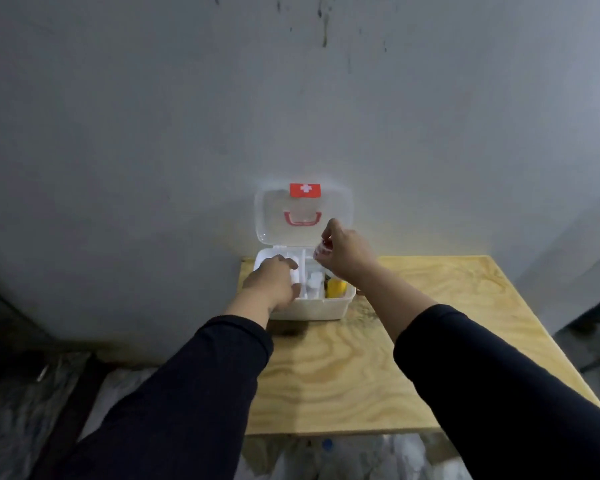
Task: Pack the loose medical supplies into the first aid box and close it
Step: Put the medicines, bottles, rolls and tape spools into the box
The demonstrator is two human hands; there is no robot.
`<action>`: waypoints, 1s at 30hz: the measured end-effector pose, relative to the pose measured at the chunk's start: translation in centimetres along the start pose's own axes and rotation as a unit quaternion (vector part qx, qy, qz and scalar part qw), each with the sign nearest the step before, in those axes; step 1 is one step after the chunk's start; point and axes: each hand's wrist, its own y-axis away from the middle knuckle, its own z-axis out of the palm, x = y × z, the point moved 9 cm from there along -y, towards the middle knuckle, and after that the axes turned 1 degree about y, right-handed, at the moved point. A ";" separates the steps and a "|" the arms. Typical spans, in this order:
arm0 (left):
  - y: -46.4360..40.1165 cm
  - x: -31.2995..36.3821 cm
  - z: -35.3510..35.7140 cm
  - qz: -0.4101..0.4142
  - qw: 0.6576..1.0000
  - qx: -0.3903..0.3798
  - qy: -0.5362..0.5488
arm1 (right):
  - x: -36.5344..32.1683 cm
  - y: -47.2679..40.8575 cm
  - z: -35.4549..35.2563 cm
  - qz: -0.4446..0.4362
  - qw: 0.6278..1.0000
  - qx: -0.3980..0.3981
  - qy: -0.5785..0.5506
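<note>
A white first aid box (326, 308) stands open at the far left of a plywood table (378, 358). Its clear lid (303, 216), with a red cross label and red handle, leans up against the wall. Inside I see a yellow item (336, 288) at the right and white items (314, 285) in the middle. My left hand (272, 284) rests on the box's left rim, fingers reaching into the left compartment. Above the box's right side, my right hand (347, 252) grips a small clear packet with red print (323, 251).
A grey wall rises directly behind the box. The table's front and right edges are in view, and bare plywood stretches in front of the box. Crumpled plastic sheeting (361, 455) lies on the floor below the table. A dark ledge (21, 327) runs at the left.
</note>
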 end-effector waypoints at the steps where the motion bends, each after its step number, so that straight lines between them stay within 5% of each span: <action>1: -0.2 -1.3 -0.2 -0.008 1.000 0.004 -0.010 | -1.1 -0.5 1.1 -0.008 1.000 -0.008 -0.007; 7: -2.2 -7.2 1.0 -0.030 0.994 -0.024 -0.102 | -5.0 -3.9 7.2 -0.016 0.998 -0.057 -0.037; 15: -3.9 -8.5 1.3 -0.005 0.997 -0.008 -0.077 | -5.8 -6.8 11.9 -0.004 0.997 -0.073 -0.005; 23: -3.7 -8.7 1.3 0.014 0.994 0.009 -0.111 | -4.9 -6.7 10.6 0.019 0.997 -0.043 -0.057; 30: -3.5 -8.6 1.3 0.020 0.995 0.015 -0.099 | -3.9 -4.9 11.6 0.039 0.994 -0.098 -0.007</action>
